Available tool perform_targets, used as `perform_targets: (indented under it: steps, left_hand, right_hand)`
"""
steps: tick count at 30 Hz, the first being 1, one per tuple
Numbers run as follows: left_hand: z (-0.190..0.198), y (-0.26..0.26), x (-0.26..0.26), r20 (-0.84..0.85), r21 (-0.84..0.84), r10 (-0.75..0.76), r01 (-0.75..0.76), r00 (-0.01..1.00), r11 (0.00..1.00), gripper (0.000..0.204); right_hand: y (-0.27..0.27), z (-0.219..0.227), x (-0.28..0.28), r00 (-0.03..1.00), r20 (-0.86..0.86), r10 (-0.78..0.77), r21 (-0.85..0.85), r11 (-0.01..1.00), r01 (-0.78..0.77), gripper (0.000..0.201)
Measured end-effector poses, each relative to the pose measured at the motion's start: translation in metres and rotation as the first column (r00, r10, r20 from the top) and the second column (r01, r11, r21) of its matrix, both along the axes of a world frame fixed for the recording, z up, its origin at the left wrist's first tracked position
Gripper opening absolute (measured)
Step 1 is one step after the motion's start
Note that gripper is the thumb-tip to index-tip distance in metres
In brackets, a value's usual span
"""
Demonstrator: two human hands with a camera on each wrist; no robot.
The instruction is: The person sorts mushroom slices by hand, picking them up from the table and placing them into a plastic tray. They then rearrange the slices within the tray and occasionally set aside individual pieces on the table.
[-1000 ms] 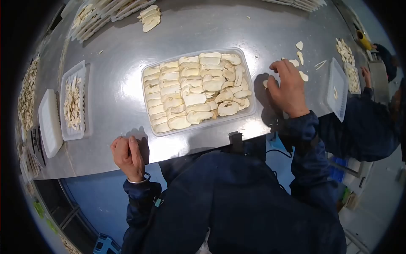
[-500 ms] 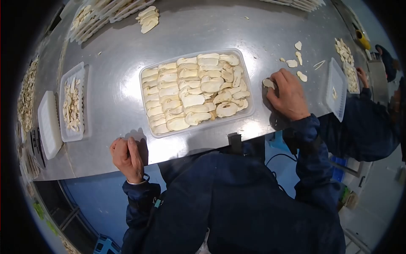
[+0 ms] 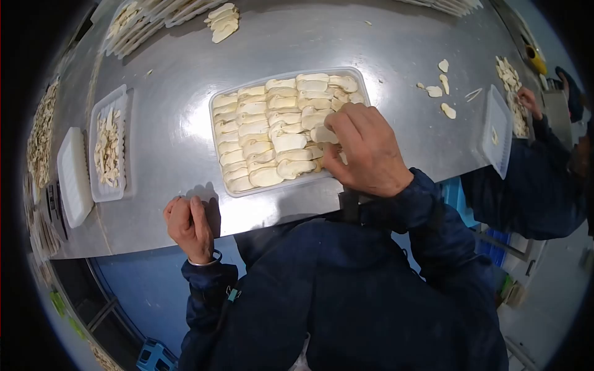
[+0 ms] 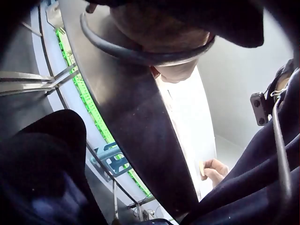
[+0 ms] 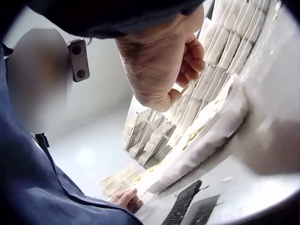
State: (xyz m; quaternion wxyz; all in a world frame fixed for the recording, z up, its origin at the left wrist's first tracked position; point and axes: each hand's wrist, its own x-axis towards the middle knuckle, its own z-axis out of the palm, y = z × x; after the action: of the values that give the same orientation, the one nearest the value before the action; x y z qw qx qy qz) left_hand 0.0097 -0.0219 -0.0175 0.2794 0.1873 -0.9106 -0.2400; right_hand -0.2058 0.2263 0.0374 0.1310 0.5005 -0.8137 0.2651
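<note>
A clear plastic tray (image 3: 218,162) holds overlapping rows of pale mushroom slices (image 3: 253,128) in the head view. Over its right part, the right hand (image 3: 370,151) pinches a pale slice (image 3: 323,135) between thumb and fingers, and the palm hides slices below. The right wrist view has that hand (image 5: 161,65) above the tray's side (image 5: 206,150). Left of the tray, the left hand (image 3: 190,230) rests at the table's front edge with fingers loosely bent, holding nothing. In the left wrist view, the left hand (image 4: 173,70) is mostly hidden behind the wrist.
Loose slices (image 3: 434,91) lie on the metal table (image 3: 167,55) to the right. A tray of small pieces (image 3: 107,148) and a white tray (image 3: 75,178) stand left. Stacked trays (image 3: 145,31) are at the back left. Another person's hand (image 3: 529,102) is far right.
The right hand has picked up the slice lying right of the tray and carried it left over the tray. The left hand has stayed in place.
</note>
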Motion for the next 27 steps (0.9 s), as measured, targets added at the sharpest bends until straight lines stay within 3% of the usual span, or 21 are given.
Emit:
perform_targets:
  steps: [18, 21, 23, 25, 27]
  left_hand:
    - [-0.002, -0.001, 0.0, -0.009, -0.013, -0.009, 0.009, 1.0, 1.0, 0.026]
    - [-0.001, 0.003, -0.004, -0.061, 0.004, 0.02, -0.02, 0.998, 1.0, 0.025]
    - [-0.002, 0.001, -0.002, -0.049, 0.024, 0.007, -0.006, 0.999, 1.0, 0.024]
    - [-0.002, 0.001, -0.003, -0.053, 0.036, 0.008, -0.006, 0.999, 0.999, 0.024]
    - [-0.003, 0.001, -0.003, -0.048, 0.026, 0.002, 0.0, 0.999, 1.0, 0.025]
  right_hand:
    - [-0.005, -0.004, -0.003, 1.0, 0.015, -0.002, 0.055, 0.998, 0.001, 0.026]
    - [0.011, 0.013, -0.014, 0.995, 0.036, -0.097, -0.044, 0.994, 0.099, 0.027]
    - [0.046, 0.011, -0.043, 0.964, -0.015, -0.267, -0.137, 0.955, 0.263, 0.027]
    - [0.093, 0.015, -0.08, 0.886, -0.018, -0.462, -0.032, 0.886, 0.462, 0.02]
    - [0.139, 0.009, -0.113, 0.799, -0.021, -0.601, 0.246, 0.771, 0.587, 0.019]
